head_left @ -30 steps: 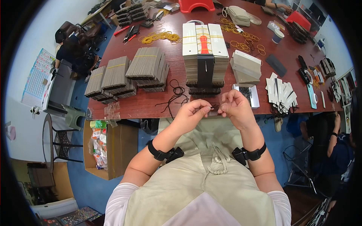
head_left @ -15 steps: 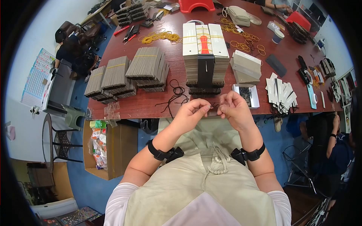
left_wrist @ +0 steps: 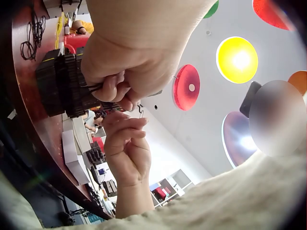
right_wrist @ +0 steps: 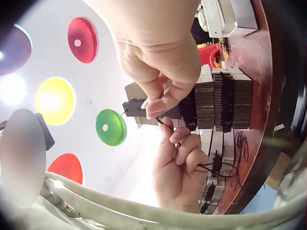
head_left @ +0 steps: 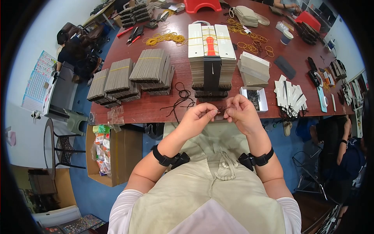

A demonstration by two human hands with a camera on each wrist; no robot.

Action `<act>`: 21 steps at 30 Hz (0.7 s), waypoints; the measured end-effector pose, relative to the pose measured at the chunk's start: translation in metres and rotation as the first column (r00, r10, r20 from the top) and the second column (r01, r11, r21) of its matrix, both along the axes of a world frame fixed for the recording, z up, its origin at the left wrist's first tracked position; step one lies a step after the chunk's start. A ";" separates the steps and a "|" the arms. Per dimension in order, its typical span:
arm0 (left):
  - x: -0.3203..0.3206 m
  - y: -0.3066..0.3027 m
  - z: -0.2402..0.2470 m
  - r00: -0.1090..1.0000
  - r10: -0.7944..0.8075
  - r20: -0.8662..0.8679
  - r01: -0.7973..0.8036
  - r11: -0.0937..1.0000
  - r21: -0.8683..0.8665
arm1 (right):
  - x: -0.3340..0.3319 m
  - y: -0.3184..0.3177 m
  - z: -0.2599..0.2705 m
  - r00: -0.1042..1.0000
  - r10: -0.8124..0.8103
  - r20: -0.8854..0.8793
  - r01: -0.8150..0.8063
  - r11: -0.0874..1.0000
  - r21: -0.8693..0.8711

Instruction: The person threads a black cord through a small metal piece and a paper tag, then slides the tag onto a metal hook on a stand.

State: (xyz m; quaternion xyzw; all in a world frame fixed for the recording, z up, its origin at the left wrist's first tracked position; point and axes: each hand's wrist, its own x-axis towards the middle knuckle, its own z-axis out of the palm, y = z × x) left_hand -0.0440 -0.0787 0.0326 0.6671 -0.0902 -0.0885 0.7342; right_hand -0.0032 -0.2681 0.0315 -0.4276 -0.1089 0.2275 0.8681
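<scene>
In the head view my left hand [head_left: 198, 121] and right hand [head_left: 245, 117] face each other just off the table's front edge, fingertips a small gap apart. The left hand pinches a thin black cord [right_wrist: 161, 122] between thumb and fingers; more of this cord loops out behind its curled fingers in the right wrist view. My right hand [right_wrist: 165, 62] has thumb and forefinger pinched at the cord's end. A tiny metal-looking piece [left_wrist: 142, 114] shows by the right fingertips in the left wrist view; its exact shape is unclear.
Behind the hands stands a tall banded stack of cards [head_left: 195, 43] with a black strip. Grey card stacks [head_left: 150, 64] and loose black cords [head_left: 183, 93] lie left. A white box [head_left: 263, 102] of small black pieces and white tags [head_left: 290, 95] lie right.
My right hand has shifted slightly left, toward the left hand. The left hand has stayed nearly in place, and the things on the table have not moved.
</scene>
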 end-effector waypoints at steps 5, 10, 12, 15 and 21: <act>0.000 0.000 0.000 1.000 0.002 -0.010 -0.003 1.000 -0.001 | 0.001 0.000 -0.004 1.000 0.006 -0.013 -0.006 0.999 -0.041; 0.000 -0.001 0.000 1.000 0.004 -0.007 -0.004 1.000 -0.004 | -0.002 0.005 -0.004 1.000 0.021 -0.009 -0.022 0.998 -0.060; 0.000 -0.002 0.002 0.998 -0.012 -0.064 0.007 0.998 -0.066 | -0.003 0.008 -0.004 1.000 0.014 0.002 -0.014 0.996 -0.091; 0.000 -0.001 0.003 0.995 -0.014 -0.096 0.006 0.996 -0.088 | -0.004 0.013 -0.004 1.000 -0.006 0.027 0.009 0.992 -0.129; 0.000 0.000 0.004 0.994 -0.011 -0.105 0.003 0.997 -0.074 | -0.005 0.013 -0.003 0.998 -0.018 0.067 0.034 0.970 -0.239</act>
